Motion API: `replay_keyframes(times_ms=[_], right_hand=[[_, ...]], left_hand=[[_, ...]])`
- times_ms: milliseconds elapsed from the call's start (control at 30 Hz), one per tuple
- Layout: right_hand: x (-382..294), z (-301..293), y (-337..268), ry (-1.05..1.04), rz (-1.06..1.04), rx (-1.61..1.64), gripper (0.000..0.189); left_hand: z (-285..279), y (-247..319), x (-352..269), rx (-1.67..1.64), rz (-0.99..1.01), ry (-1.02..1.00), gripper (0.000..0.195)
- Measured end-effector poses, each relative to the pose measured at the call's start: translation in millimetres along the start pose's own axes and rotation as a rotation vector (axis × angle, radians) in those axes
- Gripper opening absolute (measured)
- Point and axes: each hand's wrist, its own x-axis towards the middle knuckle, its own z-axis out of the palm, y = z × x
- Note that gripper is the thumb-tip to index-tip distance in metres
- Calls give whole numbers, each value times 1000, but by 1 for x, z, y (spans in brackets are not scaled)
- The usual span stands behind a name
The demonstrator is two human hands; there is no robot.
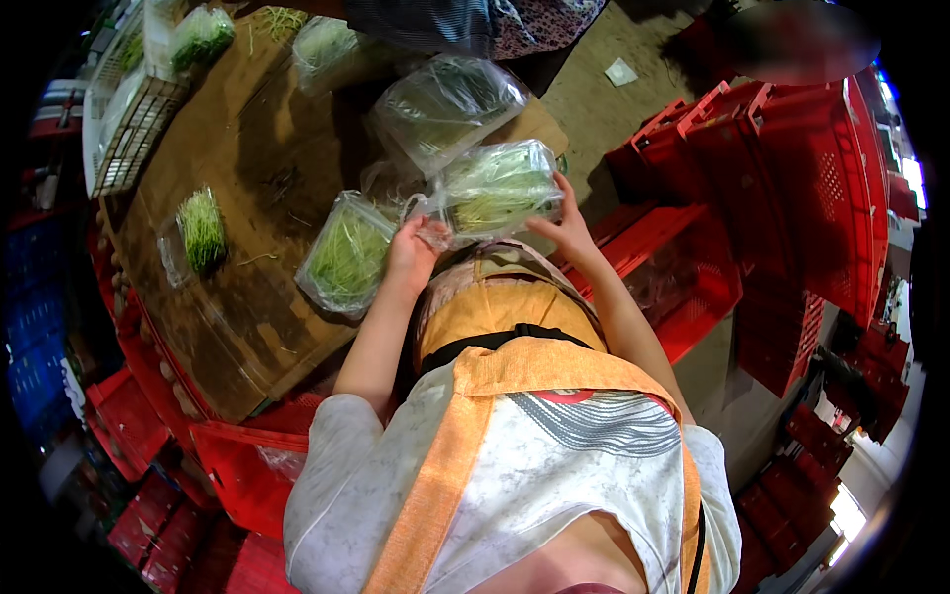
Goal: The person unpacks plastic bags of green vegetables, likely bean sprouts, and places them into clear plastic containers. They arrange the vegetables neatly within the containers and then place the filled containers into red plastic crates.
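Before my body, at the wooden table's (223, 327) near right edge, a clear plastic bag of pale green sprouts (501, 189) lies between my hands. My left hand (419, 245) grips gathered clear plastic at the bag's left end. My right hand (565, 226) is curled around its right end, thumb and fingers on the plastic. Another bagged pack of sprouts (347, 256) rests on the table beside my left wrist. Just beyond my hands lies a larger clear plastic bag (449, 108). Farther left, a loose bunch of green sprouts (200, 232) sits by a piece of clear plastic.
White plastic crates (137, 122) stand at the table's far left, beside a bagged bunch of greens (202, 37). A person in patterned clothing (475, 26) is across the table. Red plastic crates (801, 185) are stacked at right; an open red crate (256, 482) is below the table's near edge.
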Motion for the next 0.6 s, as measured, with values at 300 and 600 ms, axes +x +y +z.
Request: replay_keyframes(times_ms=[300,600], right_hand=[[3,-3,-32,-163,503,311,73],[-32,-5,-10,-185,603,766,52]], left_hand=[[59,26,-39,-189,-272,-596,27],[118,43,-105,235,105,-562,25]])
